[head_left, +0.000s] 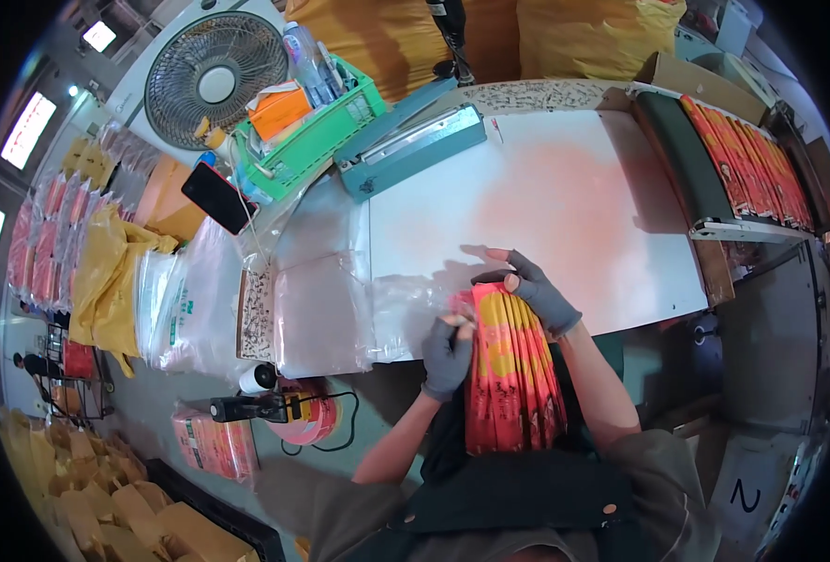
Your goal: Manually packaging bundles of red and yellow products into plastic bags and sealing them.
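Observation:
A bundle of long red-and-yellow packets (511,375) stands on edge against my body at the table's front edge. My right hand (541,295), in a grey fingerless glove, grips the bundle's upper end with the thumb on top; its index finger reaches past it. My left hand (448,351), gloved alike, has its fingers closed at the bundle's upper left side. What its fingertips pinch is too small to make out. Beside them, a crumpled clear plastic bag (406,304) lies on the white tabletop (424,215), touching or nearly touching the bundle's corner.
A teal bag sealer (415,150) stands at the back, near a green basket (317,140) and a fan (215,84). Clear bags (321,314) and a phone (218,199) are at left. More red packets (748,164) fill a rack at right. A tape dispenser (246,407) sits below the table's edge.

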{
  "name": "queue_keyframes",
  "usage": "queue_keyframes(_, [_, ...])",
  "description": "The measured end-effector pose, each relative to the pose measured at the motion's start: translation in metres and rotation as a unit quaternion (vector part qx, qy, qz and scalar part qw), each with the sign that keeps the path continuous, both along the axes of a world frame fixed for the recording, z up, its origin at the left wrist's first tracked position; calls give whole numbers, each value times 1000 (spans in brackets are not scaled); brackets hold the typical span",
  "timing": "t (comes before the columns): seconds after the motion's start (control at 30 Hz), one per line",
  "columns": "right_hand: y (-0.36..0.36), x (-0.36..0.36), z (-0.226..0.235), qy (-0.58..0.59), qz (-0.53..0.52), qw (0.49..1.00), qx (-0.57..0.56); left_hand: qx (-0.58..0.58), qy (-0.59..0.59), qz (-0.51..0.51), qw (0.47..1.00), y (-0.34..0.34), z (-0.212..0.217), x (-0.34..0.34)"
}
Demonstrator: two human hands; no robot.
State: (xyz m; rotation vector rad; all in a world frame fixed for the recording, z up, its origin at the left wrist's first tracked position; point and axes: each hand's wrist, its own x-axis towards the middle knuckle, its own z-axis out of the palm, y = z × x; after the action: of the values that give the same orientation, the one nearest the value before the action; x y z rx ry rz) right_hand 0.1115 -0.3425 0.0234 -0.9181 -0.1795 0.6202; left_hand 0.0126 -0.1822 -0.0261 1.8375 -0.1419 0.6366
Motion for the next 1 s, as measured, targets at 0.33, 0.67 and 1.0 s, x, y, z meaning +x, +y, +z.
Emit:
queue_keyframes(0.33, [13, 23, 2, -261, 170, 930, -196, -332, 173, 61, 925, -5, 28, 23])
queue_keyframes(0.67, [18, 10, -5, -38, 27, 999, 5, -218, 136, -1, 966, -10, 38, 5])
queue_keyframes(1.0, [21, 5, -9, 81, -86, 993, -21, -464, 145, -18, 874, -3, 39, 4])
